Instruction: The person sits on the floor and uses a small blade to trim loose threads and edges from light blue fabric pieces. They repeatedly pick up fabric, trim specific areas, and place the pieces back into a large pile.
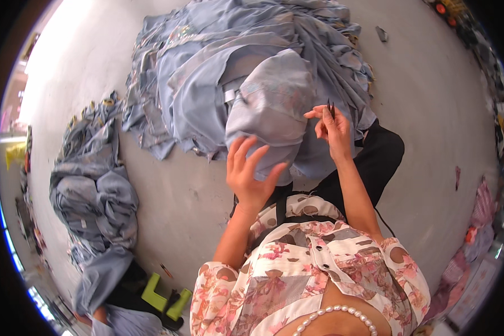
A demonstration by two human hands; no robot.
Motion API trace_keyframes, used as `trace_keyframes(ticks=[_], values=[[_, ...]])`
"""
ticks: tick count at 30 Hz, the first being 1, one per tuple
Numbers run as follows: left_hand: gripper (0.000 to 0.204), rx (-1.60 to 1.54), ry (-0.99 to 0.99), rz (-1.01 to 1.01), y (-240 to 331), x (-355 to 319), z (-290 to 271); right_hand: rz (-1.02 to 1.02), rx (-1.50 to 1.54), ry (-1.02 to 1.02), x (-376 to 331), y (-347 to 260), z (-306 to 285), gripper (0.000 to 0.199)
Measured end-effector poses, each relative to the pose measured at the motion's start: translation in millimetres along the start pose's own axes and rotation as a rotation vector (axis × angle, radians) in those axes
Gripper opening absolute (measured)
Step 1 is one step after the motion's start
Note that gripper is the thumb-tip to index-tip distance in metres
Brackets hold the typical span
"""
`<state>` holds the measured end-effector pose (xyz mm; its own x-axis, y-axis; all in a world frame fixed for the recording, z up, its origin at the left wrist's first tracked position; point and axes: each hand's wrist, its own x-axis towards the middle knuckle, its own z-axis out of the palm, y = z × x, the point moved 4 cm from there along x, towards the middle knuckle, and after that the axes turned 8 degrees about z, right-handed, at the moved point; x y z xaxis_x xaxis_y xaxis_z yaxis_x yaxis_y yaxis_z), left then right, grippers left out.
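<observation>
A blue-grey garment with a faint printed pattern lies over my lap, in front of a large heap of like garments. My left hand is open above the garment's near edge, its fingers spread and slightly blurred, with nothing in them. In my right hand, at the garment's right side, are small black thread snips with their two points upward. The palm hides the rest of the snips. A small white label shows at the left of the garment.
Another pile of blue-grey garments is on the floor at left. Below it, a person's hand shows near a lime-green object. A scrap of cloth lies far right; pink checked cloth lines the right edge.
</observation>
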<state>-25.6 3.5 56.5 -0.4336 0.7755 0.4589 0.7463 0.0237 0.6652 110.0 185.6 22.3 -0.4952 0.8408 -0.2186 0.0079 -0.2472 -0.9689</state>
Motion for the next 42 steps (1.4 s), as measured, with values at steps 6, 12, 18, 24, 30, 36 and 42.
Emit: trace_keyframes(ticks=[6, 12, 18, 24, 30, 36, 42], values=[[0.061, 0.412, -0.625, 0.425, 4, 27, 73, 0.17, 0.157, 0.281, -9, 50, -54, 0.027], [0.019, 0.362, -0.69, 0.848, -21, 73, 100, 0.119, 0.264, 0.377, -31, 61, -92, 0.022], [0.021, 0.475, -0.079, 0.763, -96, 192, 1, 0.047, 0.325, 0.495, -34, 66, -135, 0.019], [0.014, 0.101, 0.708, -0.506, -353, 144, -196, 0.153, 0.533, 0.739, -26, 105, -174, 0.023], [0.017, -0.631, 0.55, -1.814, -362, -181, -40, 0.466, 0.706, 1.132, -3, 212, -216, 0.031], [0.035, -0.209, 0.234, -1.384, -276, -162, -56, 0.465, -0.438, 1.165, 29, 307, -284, 0.016], [0.028, -0.271, 0.214, -1.086, -219, -87, -32, 0.557, -0.663, 0.97, 46, 313, -322, 0.038]])
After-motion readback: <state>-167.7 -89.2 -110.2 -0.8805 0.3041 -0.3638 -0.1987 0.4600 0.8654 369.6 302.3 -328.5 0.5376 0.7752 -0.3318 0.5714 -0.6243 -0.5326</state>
